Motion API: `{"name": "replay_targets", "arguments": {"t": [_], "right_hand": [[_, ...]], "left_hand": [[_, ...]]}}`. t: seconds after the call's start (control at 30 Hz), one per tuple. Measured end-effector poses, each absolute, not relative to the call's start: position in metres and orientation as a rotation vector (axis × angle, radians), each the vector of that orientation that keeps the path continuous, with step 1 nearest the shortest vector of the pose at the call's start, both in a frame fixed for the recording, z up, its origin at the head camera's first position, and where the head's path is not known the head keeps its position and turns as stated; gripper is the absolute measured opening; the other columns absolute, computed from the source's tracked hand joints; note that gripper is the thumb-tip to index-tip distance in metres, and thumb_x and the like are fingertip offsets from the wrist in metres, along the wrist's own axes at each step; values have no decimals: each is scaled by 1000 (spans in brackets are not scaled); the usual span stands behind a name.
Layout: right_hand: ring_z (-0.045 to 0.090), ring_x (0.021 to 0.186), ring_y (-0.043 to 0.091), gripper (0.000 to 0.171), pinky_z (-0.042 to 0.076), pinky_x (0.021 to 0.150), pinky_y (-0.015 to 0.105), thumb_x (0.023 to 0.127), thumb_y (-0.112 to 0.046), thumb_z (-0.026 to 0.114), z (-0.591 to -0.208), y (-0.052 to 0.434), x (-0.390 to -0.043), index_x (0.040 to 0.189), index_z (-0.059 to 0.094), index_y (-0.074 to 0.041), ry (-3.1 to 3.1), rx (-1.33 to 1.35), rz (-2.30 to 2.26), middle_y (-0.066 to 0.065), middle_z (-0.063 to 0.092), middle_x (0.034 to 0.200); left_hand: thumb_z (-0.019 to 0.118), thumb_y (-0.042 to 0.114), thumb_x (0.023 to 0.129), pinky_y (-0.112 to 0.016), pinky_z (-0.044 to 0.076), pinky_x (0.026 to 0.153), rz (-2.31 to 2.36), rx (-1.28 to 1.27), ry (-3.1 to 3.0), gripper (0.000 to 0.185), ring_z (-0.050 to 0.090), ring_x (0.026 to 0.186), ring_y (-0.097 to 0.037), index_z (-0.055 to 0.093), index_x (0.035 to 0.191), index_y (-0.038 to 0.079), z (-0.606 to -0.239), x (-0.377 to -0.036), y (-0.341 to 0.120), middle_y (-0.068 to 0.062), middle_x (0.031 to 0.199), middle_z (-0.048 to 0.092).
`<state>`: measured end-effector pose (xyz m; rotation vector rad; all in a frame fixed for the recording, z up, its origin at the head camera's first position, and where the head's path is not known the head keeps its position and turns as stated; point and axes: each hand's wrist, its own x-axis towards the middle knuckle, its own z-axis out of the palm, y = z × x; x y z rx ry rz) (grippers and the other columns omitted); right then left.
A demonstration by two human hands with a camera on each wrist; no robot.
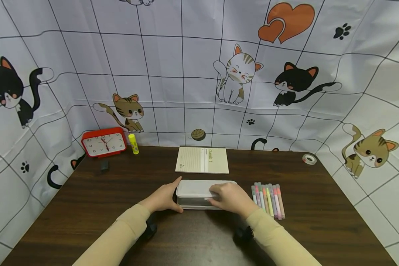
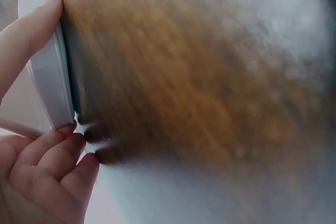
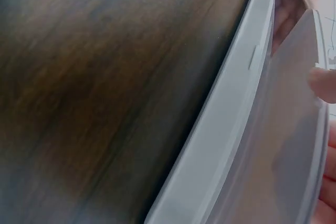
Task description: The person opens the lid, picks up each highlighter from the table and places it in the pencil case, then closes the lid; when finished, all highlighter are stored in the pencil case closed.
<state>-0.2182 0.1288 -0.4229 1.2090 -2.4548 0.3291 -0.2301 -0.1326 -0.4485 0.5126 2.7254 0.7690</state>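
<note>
My left hand (image 1: 163, 199) gripped the white plastic box's (image 1: 195, 192) left end while my right hand (image 1: 231, 198) grasped its lid, the box lying just before the notebook (image 1: 202, 160).

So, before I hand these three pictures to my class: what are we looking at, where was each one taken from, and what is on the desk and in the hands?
No machine here: a person works with two bare hands, wearing three cameras. The wide picture comes from the head, looking down at a dark wooden desk. The two blurry close-ups come from the wrists.

The left hand holds the left end of a pale plastic box, thumb on the far edge. The right hand rests curled over its lid on the right side.

Also on the desk: a notebook, a row of coloured markers, a red clock, a yellow glue stick, a tape roll and a small dark object.
</note>
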Motion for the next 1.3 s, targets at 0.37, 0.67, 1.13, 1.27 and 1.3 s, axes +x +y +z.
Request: {"name": "replay_targets", "arguments": {"t": [0.37, 0.67, 1.13, 1.27, 1.3], "right_hand": [[60, 58, 2, 18, 50, 56, 21, 73, -27, 81, -423, 143, -224, 76, 70, -14, -2288, 1094, 402, -7, 67, 68], [67, 69, 9, 15, 53, 61, 26, 71, -18, 83, -420, 160, -228, 81, 74, -11, -2265, 1018, 463, -4, 71, 77], [68, 74, 14, 15, 55, 66, 30, 73, -14, 80, -415, 187, -227, 86, 74, -8, -2333, 881, 538, 0, 72, 82], [68, 74, 15, 15, 55, 65, 30, 73, -12, 80, -416, 194, -227, 87, 74, -8, -2348, 848, 581, 2, 72, 83], [68, 74, 15, 15, 55, 65, 30, 73, -11, 80, -416, 195, -227, 87, 74, -7, -2350, 841, 597, 2, 72, 83]], "left_hand": [[90, 32, 62, -46, 42, 100, 806, 484, 2727, 120, 53, 120, -34, 15, 151, 1, -447, -227, -135, -25, 138, 47], [90, 32, 61, -46, 43, 98, 822, 479, 2732, 120, 56, 116, -33, 17, 151, 2, -450, -229, -137, -24, 136, 50], [91, 29, 60, -46, 43, 97, 864, 493, 2743, 118, 54, 119, -33, 20, 150, 2, -453, -227, -138, -19, 138, 49], [91, 28, 60, -46, 41, 101, 887, 506, 2741, 117, 50, 124, -33, 21, 149, -1, -454, -226, -139, -18, 141, 47], [91, 28, 60, -45, 40, 101, 889, 505, 2739, 117, 49, 125, -32, 20, 149, -2, -454, -226, -139, -17, 142, 46]]}}
